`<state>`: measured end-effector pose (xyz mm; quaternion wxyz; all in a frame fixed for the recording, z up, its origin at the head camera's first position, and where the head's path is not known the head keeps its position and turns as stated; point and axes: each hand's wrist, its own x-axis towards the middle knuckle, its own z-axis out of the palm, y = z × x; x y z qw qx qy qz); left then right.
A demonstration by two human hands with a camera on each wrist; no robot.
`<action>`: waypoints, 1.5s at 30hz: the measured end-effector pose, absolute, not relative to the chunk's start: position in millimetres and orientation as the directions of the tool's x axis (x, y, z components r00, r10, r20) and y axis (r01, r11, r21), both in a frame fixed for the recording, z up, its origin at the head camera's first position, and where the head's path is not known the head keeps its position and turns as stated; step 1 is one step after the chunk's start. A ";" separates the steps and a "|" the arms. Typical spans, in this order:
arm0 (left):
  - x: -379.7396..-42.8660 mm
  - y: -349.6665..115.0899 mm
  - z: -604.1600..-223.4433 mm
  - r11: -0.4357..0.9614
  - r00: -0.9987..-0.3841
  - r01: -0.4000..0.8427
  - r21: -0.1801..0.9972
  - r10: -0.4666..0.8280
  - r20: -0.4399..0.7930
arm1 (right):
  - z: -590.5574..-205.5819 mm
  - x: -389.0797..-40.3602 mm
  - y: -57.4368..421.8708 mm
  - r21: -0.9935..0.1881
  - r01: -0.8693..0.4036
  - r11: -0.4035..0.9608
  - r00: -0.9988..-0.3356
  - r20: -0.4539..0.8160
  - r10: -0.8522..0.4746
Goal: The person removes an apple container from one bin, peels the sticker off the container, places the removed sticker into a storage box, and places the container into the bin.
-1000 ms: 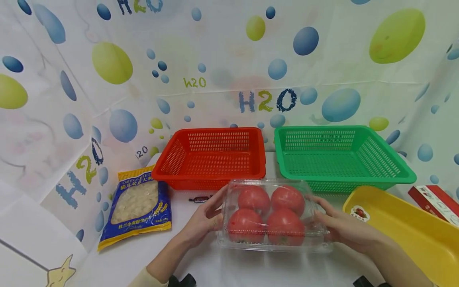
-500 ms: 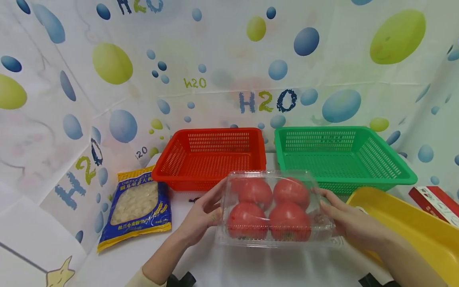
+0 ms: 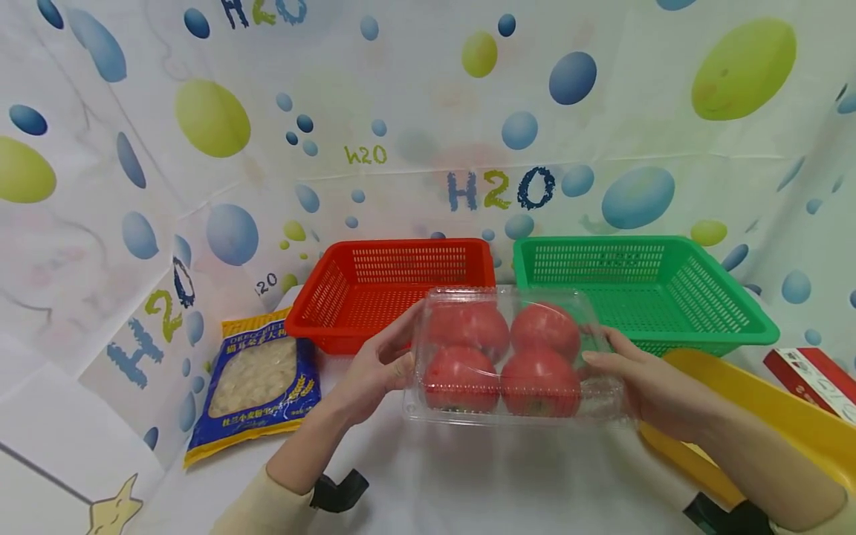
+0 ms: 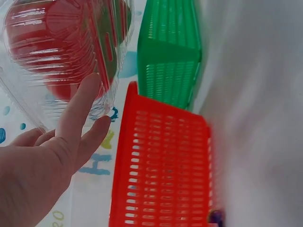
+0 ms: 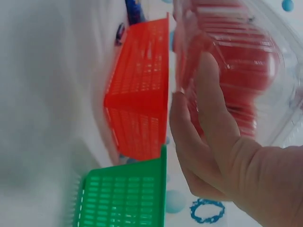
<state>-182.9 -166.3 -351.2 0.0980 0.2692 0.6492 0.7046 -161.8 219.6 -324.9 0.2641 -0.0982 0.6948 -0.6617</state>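
A clear plastic clamshell box point(image 3: 428, 413) holding several red tomatoes point(image 3: 461, 379) is lifted above the white table, its front side tipped toward me. My left hand point(image 3: 364, 379) holds its left end, and my right hand point(image 3: 652, 386) grips the right end with the thumb on the near side. In the left wrist view, the left fingers point(image 4: 78, 109) spread along the ribbed plastic wall. The right wrist view has the right fingers point(image 5: 210, 99) pressed against the other end wall. From the head view, the box overlaps the front edges of both baskets.
Behind the box stand a red basket point(image 3: 388, 343) and a green basket point(image 3: 709, 327). A blue and yellow pasta bag point(image 3: 257, 379) lies at left. On the right are a yellow tray point(image 3: 769, 416) and a red and white box point(image 3: 812, 379).
Both hands have raised the clamshell of tomatoes up and away from me, toward the baskets. It now covers more of their front edges. Baskets, bag and tray have stayed put.
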 end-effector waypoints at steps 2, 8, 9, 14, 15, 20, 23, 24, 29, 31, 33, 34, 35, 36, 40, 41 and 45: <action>-185.9 -167.4 -347.6 -0.153 -0.834 0.210 0.966 0.488 0.258 | -321.3 -163.7 216.5 -0.974 0.210 0.087 -0.850 -0.225 -0.476; -194.0 -170.1 -340.8 -0.205 -0.834 0.193 0.960 0.481 0.271 | -312.6 -171.0 208.5 -0.983 0.171 0.072 -0.875 -0.185 -0.448; -195.2 -170.3 -340.4 -0.211 -0.836 0.190 0.959 0.478 0.271 | -311.5 -172.4 207.6 -0.983 0.166 0.073 -0.876 -0.181 -0.448; -199.8 -170.1 -340.0 -0.252 -0.859 0.168 0.953 0.437 0.267 | -306.7 -179.3 202.8 -0.987 0.145 0.066 -0.886 -0.160 -0.436; -200.2 -170.2 -340.2 -0.265 -0.864 0.166 0.950 0.424 0.270 | -305.4 -180.2 201.6 -0.988 0.146 0.057 -0.888 -0.156 -0.432; -198.4 -174.1 -343.4 -0.314 -0.893 0.158 0.936 0.360 0.271 | -300.7 -187.3 195.8 -0.990 0.137 0.005 -0.894 -0.126 -0.431; -195.5 -176.9 -345.4 -0.329 -0.907 0.156 0.931 0.326 0.267 | -297.2 -192.0 192.8 -0.990 0.142 -0.015 -0.893 -0.121 -0.433; -194.4 -177.3 -345.7 -0.333 -0.912 0.156 0.930 0.314 0.265 | -295.0 -193.1 191.8 -0.989 0.149 -0.021 -0.892 -0.126 -0.434; -186.2 -183.5 -347.5 -0.324 -0.934 0.179 0.929 0.242 0.264 | -284.4 -201.2 182.5 -0.978 0.196 -0.069 -0.881 -0.145 -0.451; -182.0 -188.4 -350.4 -0.316 -0.941 0.181 0.931 0.219 0.258 | -281.9 -205.2 177.8 -0.973 0.211 -0.095 -0.876 -0.145 -0.460; -177.3 -193.8 -354.3 -0.316 -0.952 0.170 0.933 0.193 0.239 | -280.1 -209.2 173.0 -0.965 0.229 -0.126 -0.873 -0.147 -0.464; -175.0 -196.6 -356.6 -0.317 -0.957 0.162 0.934 0.180 0.227 | -279.2 -211.1 170.8 -0.963 0.235 -0.136 -0.874 -0.148 -0.463; -172.8 -199.4 -358.9 -0.315 -0.963 0.153 0.937 0.164 0.212 | -278.3 -212.8 168.5 -0.961 0.238 -0.143 -0.874 -0.148 -0.463; -170.7 -202.1 -361.1 -0.308 -0.970 0.144 0.940 0.143 0.195 | -277.9 -214.9 166.6 -0.959 0.242 -0.150 -0.875 -0.148 -0.461; -165.7 -211.4 -370.6 -0.301 -0.989 0.122 0.946 0.043 0.142 | -275.2 -224.7 159.1 -0.955 0.248 -0.160 -0.880 -0.153 -0.449; -164.9 -213.4 -373.1 -0.301 -0.991 0.119 0.946 0.018 0.131 | -274.9 -227.8 157.3 -0.954 0.252 -0.165 -0.880 -0.155 -0.448; -162.3 -220.5 -382.7 -0.316 -0.994 0.105 0.943 -0.048 0.095 | -273.2 -241.3 149.2 -0.953 0.248 -0.173 -0.883 -0.149 -0.445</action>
